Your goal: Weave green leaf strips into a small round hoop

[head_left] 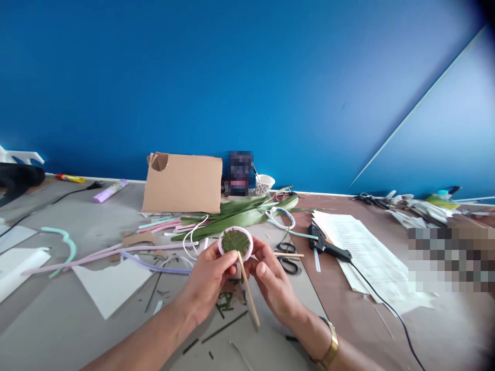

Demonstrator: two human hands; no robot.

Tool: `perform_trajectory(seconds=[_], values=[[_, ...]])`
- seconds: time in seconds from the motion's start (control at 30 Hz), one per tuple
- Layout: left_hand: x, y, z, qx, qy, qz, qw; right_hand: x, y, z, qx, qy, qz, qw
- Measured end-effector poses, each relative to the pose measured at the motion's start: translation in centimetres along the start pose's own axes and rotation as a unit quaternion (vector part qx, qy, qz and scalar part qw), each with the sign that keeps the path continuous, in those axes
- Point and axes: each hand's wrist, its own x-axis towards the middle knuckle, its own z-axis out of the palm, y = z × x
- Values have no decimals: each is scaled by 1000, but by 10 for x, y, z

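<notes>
My left hand (209, 275) pinches a small round piece (235, 242) with a pale pink rim and a green, leaf-like filling. Its thumb lies on the lower edge, by the top of a thin wooden stick (249, 296) that slants down toward me. Whether the stick is fixed to the round piece, I cannot tell. My right hand (274, 286) has curled fingers against the right side of the piece, the thumb apart from it; some fingertips are hidden. Green scraps (226, 301) lie below the hands. Black-handled scissors (289, 265) lie just right of them, beside another wooden stick (290, 254).
Long green leaves (240, 214) lie behind the hands, with a cardboard piece (183, 183) and a paper cup (265, 184) near the wall. A corded glue gun (328, 247) and paper sheets (359, 242) are to the right. White scraps (112, 286) and coloured strips (93, 256) lie left.
</notes>
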Motion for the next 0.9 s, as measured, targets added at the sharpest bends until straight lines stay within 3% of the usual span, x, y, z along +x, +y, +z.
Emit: perform_trajectory(seconds=[0.3, 0.47, 0.7, 0.9], values=[[5, 4, -7, 18, -2, 19, 1000, -8, -3, -7, -105, -25, 143, 984], [5, 3, -6, -5, -9, 4, 1000, -6, -2, -4, -139, -39, 138, 980], [4, 1, -8, -41, -44, -14, 998, -6, 1, -4, -146, -11, 137, 980], [3, 6, -6, -63, -40, -1, 997, -6, 4, -2, -130, -2, 144, 981]])
